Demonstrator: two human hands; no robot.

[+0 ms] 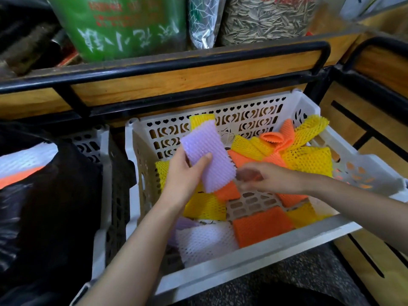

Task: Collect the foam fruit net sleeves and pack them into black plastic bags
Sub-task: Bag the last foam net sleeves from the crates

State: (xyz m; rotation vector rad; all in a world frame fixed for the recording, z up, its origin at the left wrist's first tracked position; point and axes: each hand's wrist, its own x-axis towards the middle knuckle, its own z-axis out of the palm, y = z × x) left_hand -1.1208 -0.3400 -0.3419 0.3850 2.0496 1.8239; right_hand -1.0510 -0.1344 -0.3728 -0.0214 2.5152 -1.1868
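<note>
Head view: left hand (pixel 183 173) grip holds purple sleeve (pixel 207 155); blurred right hand (pixel 265 177) grip unclear.

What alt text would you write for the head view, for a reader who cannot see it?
A person's left hand grips a purple foam sleeve above a white crate of yellow, orange and white sleeves, while the blurred right hand reaches in beside it. A black bag sits to the left.

Lilac sleeve (pixel 206 155) mid-frame, honeycomb-textured. Yellow sleeve (pixel 309 160), orange sleeve (pixel 260 230), white sleeve (pixel 205 241), all diamond mesh. White crate (pixel 242 111), heart cut-outs. Black bag (pixel 55 206) left. Green sack (pixel 123 25), white lettering, upper left.
</note>
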